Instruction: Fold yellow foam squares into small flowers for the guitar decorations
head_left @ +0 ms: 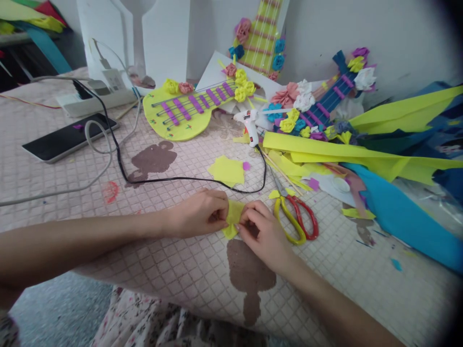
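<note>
Between my two hands is a small piece of yellow crepe paper (234,214), creased and gathered at its lower edge. My left hand (202,213) pinches its left side, the fingers curled in. On the right side, my right hand (265,231) grips the same paper between thumb and fingertips. Just beyond lies a flat yellow paper cutout (227,170) with a jagged edge. Scissors (294,214) with one yellow and one red handle rest right of my right hand. A white hot glue gun (250,126) stands farther back.
A black cord (173,179) loops across the quilted cloth (173,260) beyond my hands. Decorated paper guitars, one yellow (181,123), one blue (327,103), lie at the back. Yellow and blue paper strips (405,217) spread rightward. A phone (68,137) and power strip (94,101) sit left.
</note>
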The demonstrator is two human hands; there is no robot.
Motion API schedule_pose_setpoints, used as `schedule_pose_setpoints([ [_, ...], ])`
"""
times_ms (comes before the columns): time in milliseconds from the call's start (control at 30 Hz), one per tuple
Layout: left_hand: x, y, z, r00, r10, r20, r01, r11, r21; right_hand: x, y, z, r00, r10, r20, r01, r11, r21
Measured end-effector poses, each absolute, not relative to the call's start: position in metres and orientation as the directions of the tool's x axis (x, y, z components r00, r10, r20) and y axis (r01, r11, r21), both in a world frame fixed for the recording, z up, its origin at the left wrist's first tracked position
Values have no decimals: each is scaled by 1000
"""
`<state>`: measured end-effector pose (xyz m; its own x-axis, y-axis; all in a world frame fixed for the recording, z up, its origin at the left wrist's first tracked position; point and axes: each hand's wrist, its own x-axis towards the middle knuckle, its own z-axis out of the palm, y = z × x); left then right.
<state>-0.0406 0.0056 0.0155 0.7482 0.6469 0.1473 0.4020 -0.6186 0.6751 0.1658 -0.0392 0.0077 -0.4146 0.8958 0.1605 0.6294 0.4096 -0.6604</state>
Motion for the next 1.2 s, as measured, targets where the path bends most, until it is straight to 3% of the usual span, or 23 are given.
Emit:
schedule_pose_setpoints([
  [267,-35,0,16,698,706,118,518,-613,597,163,-39,5,-405,900,162,663,412,-625],
  [767,-32,-6,10,662,734,152,571,-625,533,162,-38,4,-404,901,160,685,414,-600],
  [1200,-34,-5,11,661,740,125,575,-607,549,162,-38,3,-411,897,163,700,426,-573],
])
